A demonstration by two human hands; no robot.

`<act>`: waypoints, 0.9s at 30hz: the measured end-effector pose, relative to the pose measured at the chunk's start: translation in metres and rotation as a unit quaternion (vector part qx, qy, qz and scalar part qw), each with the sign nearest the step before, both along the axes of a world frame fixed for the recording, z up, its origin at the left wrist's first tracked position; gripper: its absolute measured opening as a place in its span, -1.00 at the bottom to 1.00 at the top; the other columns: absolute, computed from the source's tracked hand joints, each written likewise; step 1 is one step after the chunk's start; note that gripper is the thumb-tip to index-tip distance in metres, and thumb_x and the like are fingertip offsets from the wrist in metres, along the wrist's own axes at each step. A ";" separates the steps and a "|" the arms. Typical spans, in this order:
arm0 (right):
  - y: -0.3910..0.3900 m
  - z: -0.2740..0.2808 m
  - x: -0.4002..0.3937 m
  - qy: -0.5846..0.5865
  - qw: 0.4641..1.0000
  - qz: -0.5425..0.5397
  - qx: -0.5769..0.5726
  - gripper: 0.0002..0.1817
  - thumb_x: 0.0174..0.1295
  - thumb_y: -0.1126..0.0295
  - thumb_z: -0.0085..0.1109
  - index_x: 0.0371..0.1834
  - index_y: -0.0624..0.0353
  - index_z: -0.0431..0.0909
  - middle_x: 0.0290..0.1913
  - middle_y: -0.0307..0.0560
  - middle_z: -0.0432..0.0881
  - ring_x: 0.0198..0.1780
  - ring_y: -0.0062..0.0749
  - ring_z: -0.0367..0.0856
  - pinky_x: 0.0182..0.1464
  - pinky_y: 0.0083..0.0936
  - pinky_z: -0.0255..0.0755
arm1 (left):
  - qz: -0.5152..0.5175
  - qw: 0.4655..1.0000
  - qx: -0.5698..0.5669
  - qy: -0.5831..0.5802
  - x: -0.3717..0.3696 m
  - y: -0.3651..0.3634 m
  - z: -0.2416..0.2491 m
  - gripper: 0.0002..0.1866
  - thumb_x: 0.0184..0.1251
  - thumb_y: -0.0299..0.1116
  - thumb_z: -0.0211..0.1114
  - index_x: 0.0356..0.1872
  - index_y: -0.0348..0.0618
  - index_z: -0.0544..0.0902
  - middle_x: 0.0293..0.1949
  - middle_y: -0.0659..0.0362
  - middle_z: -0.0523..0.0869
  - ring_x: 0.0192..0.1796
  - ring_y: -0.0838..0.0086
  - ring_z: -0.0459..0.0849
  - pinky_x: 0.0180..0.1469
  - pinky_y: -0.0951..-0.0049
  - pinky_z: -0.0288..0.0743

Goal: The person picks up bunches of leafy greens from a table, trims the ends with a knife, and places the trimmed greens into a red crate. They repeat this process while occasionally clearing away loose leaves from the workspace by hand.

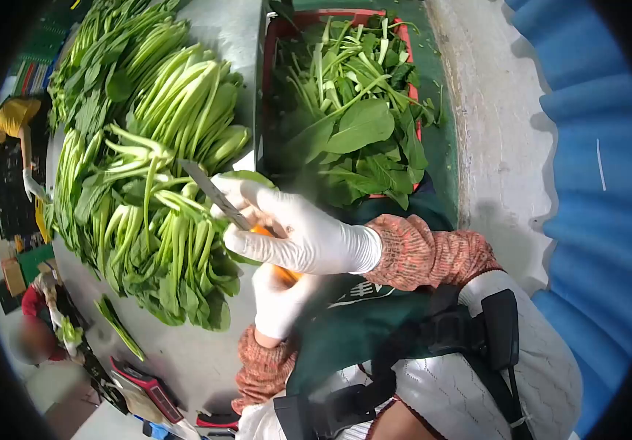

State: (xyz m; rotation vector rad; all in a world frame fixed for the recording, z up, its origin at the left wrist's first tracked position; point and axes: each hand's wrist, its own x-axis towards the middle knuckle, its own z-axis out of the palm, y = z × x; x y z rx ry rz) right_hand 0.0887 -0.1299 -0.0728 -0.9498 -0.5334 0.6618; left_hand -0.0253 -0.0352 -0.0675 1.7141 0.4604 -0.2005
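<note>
A knife (217, 193) with an orange handle points up and left over the leafy greens. My right hand (301, 231), in a white glove, reaches in from the right, its thumb and curled fingers closed about the knife where blade meets handle. Just below it, my left hand (279, 301), also gloved, is closed at the lower end of the orange handle; its fingers are mostly hidden behind my right hand. Green leaf shows behind my right fingers. Bunches of leafy greens (187, 95) are heaped on the metal table (217, 341), left of both hands.
A red crate (413, 92) of loose leaves (363, 125) stands beyond my right hand. One thin green piece (119, 326) lies on the table. A red-edged device (147, 385) sits lower left. Two people, one in yellow (19, 117), one in red (35, 304), are at far left.
</note>
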 end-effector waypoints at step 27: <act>-0.033 -0.163 0.164 -0.523 0.539 0.131 -0.647 0.00 0.03 -0.07 0.38 0.53 0.14 0.19 0.44 0.20 0.28 0.40 -0.06 0.31 0.31 -0.10 0.27 | 0.381 0.919 -0.089 -0.053 -0.051 0.061 -0.099 -0.71 0.31 -0.41 0.27 -0.05 -0.42 0.53 -0.28 0.01 0.70 -0.31 0.31 0.72 -0.15 0.29 0.67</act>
